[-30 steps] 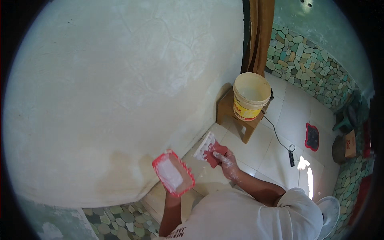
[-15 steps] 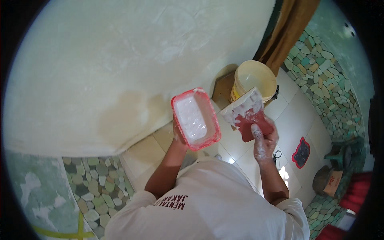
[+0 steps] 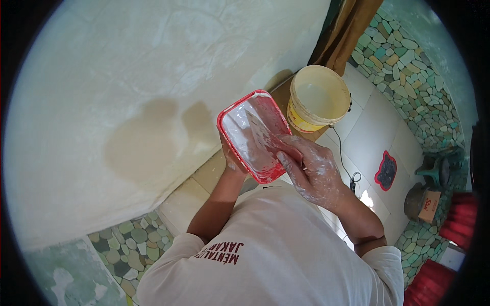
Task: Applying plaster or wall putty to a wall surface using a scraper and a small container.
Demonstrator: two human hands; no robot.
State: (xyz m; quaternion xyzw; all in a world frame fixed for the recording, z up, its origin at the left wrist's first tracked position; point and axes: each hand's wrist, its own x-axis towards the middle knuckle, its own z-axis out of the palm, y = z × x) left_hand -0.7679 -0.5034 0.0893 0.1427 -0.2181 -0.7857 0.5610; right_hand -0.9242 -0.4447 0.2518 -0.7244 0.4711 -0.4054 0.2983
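Note:
My left hand (image 3: 230,155) grips a red rectangular tub (image 3: 271,108) from its left side and underneath; most of its fingers are hidden behind the tub. Smooth white paste (image 3: 236,133) coats the inside. A red putty spreader (image 3: 264,135), its blade smeared white, dips into the tub and lies across the paste. My right hand (image 3: 322,173) is closed round the spreader's near end, thumb toward me, with white smears over the skin.
A cream bucket (image 3: 302,121) stands on the floor beyond the tub. The pale wall (image 3: 127,76) rises to my left. At right are a dark red-edged mat (image 3: 386,171), a cable with a ring (image 3: 355,177), a green stool (image 3: 434,171) and a cardboard box (image 3: 430,206).
My right hand has swung left and brought the spreader from beside the tub into it. The tub has tilted and shifted slightly up in view.

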